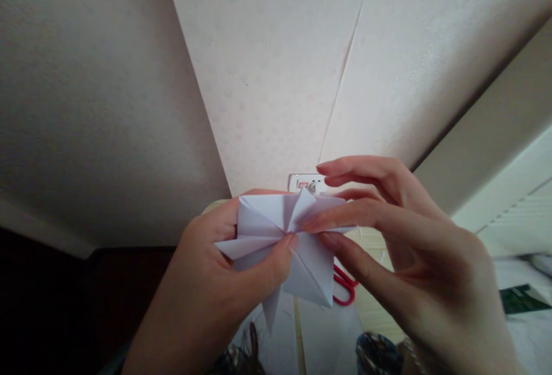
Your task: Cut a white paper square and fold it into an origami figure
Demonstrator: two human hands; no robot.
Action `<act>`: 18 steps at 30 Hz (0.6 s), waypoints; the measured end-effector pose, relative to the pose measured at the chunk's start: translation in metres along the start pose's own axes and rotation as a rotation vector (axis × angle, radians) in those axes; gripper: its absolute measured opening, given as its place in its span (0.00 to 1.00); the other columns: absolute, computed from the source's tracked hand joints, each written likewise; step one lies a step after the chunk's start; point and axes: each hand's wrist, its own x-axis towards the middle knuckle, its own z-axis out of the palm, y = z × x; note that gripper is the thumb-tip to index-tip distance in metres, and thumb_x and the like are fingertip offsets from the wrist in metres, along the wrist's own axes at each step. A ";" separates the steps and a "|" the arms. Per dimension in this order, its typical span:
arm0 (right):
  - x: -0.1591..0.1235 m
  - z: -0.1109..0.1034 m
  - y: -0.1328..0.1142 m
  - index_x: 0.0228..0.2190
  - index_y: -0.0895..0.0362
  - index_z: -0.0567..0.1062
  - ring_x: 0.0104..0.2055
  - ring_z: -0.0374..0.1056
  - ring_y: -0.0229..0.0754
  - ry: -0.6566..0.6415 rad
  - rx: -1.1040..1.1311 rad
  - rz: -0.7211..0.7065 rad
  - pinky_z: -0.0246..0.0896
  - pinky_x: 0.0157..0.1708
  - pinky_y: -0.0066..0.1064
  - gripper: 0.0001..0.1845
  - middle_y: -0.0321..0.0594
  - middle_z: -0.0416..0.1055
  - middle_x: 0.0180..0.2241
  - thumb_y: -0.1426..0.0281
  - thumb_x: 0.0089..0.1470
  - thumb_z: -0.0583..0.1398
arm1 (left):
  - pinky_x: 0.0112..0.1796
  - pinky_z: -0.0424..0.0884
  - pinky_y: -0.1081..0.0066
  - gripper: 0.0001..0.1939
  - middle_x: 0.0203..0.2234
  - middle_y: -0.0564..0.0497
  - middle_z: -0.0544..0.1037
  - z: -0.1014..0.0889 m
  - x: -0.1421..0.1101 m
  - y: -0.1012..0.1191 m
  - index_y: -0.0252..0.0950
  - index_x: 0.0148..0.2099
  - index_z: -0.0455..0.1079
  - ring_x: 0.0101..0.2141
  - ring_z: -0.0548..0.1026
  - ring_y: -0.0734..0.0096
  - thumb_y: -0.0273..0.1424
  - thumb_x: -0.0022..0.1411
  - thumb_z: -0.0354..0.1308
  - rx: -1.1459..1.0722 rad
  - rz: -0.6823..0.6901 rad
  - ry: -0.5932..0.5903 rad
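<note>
A piece of folded white paper (310, 266), roughly square with pointed flaps standing out around its centre, is held up in front of me. My left hand (233, 266) grips it from the left, the thumb pressing near the middle and the other fingers behind it. With thumb and index finger, my right hand (414, 248) pinches a flap on the right side of the centre. The remaining right fingers are curled loosely above the paper. Fingertips behind the paper are hidden.
Below the paper, red-handled scissors (345, 294) lie on a light wooden table (373, 243), partly covered. White paper sheets (328, 335) are spread near the front edge. A wall socket (297, 181) sits behind my hands. A dark green item (524, 299) lies at the right.
</note>
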 end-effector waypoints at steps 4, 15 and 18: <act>-0.001 -0.001 -0.001 0.35 0.47 0.80 0.56 0.66 0.39 -0.015 0.003 -0.019 0.67 0.53 0.30 0.10 0.30 0.69 0.53 0.76 0.59 0.62 | 0.19 0.67 0.82 0.03 0.16 0.58 0.75 0.000 0.000 0.000 0.41 0.26 0.78 0.19 0.74 0.74 0.27 0.46 0.66 0.003 0.016 -0.007; 0.001 -0.004 0.007 0.34 0.49 0.80 0.56 0.67 0.39 -0.039 -0.051 -0.178 0.68 0.53 0.29 0.11 0.32 0.69 0.53 0.77 0.58 0.62 | 0.22 0.69 0.86 0.15 0.21 0.63 0.80 -0.006 0.002 -0.003 0.44 0.28 0.80 0.21 0.75 0.80 0.17 0.43 0.66 -0.247 -0.106 -0.182; 0.002 -0.005 0.007 0.33 0.50 0.80 0.55 0.67 0.39 -0.050 -0.049 -0.181 0.68 0.53 0.30 0.11 0.33 0.70 0.52 0.78 0.58 0.61 | 0.22 0.69 0.86 0.14 0.21 0.62 0.81 -0.005 0.000 -0.002 0.43 0.29 0.80 0.21 0.75 0.80 0.16 0.44 0.66 -0.296 -0.146 -0.191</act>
